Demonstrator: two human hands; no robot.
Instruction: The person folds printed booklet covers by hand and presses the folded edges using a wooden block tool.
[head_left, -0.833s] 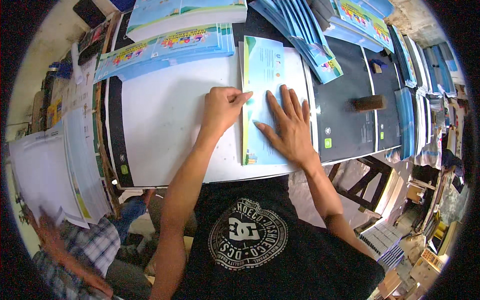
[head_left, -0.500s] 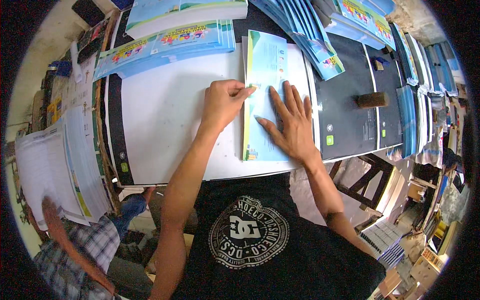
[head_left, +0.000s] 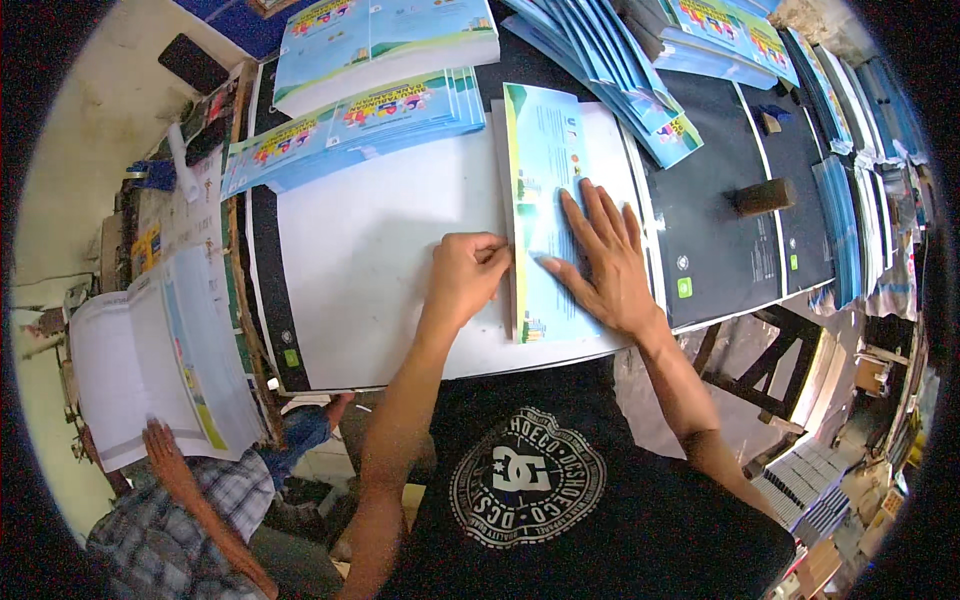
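A tall, narrow blue printed cover (head_left: 548, 215) with a yellow-green strip along its left edge lies on the white board (head_left: 390, 240). Under it, paler paper shows at the sides. My right hand (head_left: 612, 270) rests flat on its right half, fingers spread. Thumb and forefinger of my left hand (head_left: 466, 280) are pinched together at the left edge of the cover, low down. Whatever sits between those fingertips, if anything, is hidden.
Stacked blue printed covers (head_left: 350, 125) lie at the far left, with fanned folded ones (head_left: 610, 70) at the back. A brown block (head_left: 764, 197) sits on the dark surface at right. At lower left, a co-worker's hand (head_left: 165, 455) touches a stack of open sheets (head_left: 130, 350).
My left hand has slid down along the cover's left edge, toward me. My right hand stays flat on the cover. The whole view has shifted slightly. The co-worker's hand shows more clearly on the sheets.
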